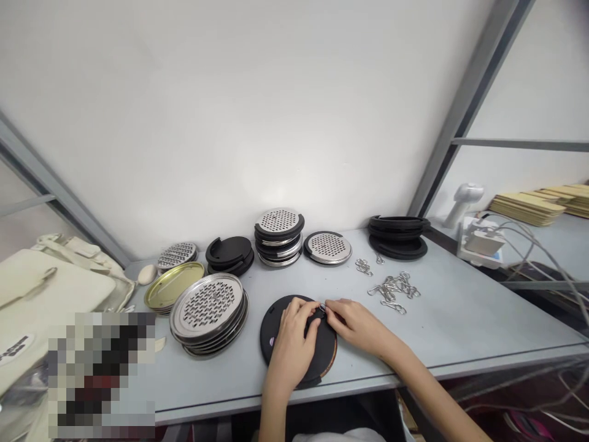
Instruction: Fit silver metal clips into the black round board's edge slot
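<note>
A round black disc (pixel 286 307) lies near the table's front edge, with a strip of brown rim at its lower right. On it rests my left hand (pixel 294 337), thumb and index finger bent near the disc's upper right edge. My right hand (pixel 352 322) pinches a small metal clip (pixel 323 307) at that same edge, its fingertips close to those of the left. Whether the left fingers also grip the clip is too small to tell. A loose pile of metal clips (pixel 394 288) lies to the right, with a smaller cluster (pixel 363 266) behind it.
Perforated metal discs (pixel 209 307) are stacked at the left beside a gold lid (pixel 175 285). Behind stand black holders (pixel 230 253), a mixed stack (pixel 279 233), a single grater disc (pixel 329 247) and black rings (pixel 398 236). Cables and a white device (pixel 483 242) are at right.
</note>
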`<action>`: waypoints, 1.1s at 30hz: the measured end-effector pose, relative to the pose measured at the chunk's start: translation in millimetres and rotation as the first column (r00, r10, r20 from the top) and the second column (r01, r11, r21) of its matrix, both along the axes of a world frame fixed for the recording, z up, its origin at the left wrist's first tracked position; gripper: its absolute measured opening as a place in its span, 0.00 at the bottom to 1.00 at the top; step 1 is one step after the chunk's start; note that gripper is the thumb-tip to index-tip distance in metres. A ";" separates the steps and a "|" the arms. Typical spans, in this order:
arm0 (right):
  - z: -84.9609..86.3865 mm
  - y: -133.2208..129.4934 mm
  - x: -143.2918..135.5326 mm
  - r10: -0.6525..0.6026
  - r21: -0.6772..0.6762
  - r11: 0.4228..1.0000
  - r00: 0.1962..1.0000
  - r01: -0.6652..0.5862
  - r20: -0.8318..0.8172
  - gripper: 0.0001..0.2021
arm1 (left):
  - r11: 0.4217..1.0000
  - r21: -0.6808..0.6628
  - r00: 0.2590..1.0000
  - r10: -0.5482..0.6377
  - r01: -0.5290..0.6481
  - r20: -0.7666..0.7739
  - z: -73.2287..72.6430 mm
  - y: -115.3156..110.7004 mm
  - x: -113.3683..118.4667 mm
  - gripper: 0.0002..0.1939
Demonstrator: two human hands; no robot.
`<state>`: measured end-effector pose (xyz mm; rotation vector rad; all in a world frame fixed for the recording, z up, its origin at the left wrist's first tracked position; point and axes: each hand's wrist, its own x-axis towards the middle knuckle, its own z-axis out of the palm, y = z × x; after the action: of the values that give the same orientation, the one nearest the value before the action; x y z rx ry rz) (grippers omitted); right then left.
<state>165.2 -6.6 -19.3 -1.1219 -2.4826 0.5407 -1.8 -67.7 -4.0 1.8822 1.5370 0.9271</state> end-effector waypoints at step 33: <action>-5.6 1.2 0.7 -0.027 0.018 0.999 1.000 0.027 0.006 0.15 | 0.998 0.060 0.980 -0.011 0.023 -0.198 3.5 0.6 3.5 0.19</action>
<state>165.9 -5.4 -24.9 -1.1500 -2.4688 0.5066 1.7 -67.1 -0.5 2.0812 1.6193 0.8087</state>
